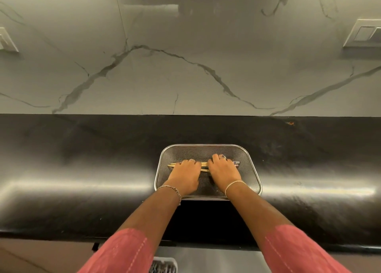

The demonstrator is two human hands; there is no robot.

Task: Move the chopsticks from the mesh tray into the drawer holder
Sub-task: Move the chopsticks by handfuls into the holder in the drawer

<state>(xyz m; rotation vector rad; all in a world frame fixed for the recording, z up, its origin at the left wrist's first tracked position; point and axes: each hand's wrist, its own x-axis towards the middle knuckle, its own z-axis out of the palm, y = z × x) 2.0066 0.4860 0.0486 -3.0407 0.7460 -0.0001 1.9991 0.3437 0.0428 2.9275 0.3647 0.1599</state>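
Red sleeves (123, 250) fill the bottom of the head view, and between them, right at the lower edge, a slotted holder (164, 265) peeks out below the worktop (82, 169), probably the drawer holder, though only a sliver shows. Up from there, both forearms reach into the mesh tray (250, 165), which sits at the near edge of the dark worktop and overhangs it slightly. Left hand (185, 174) and right hand (223, 172) are down, palms low, fingers curled over the chopsticks (203, 164); the grip on each side looks to be closing around the bundle, but whether the sticks are truly pinched or just pressed flat, I cannot tell. Chopsticks lie inside the tray, long axis running left to right, pale tips poking out past the left hand, patterned ends past the right. Risks from here: a loose gather could let one stick slip and roll off across the mesh, and pressing on that overhanging tray might tip it off the edge. A lopsided lift could fan the bundle out too.
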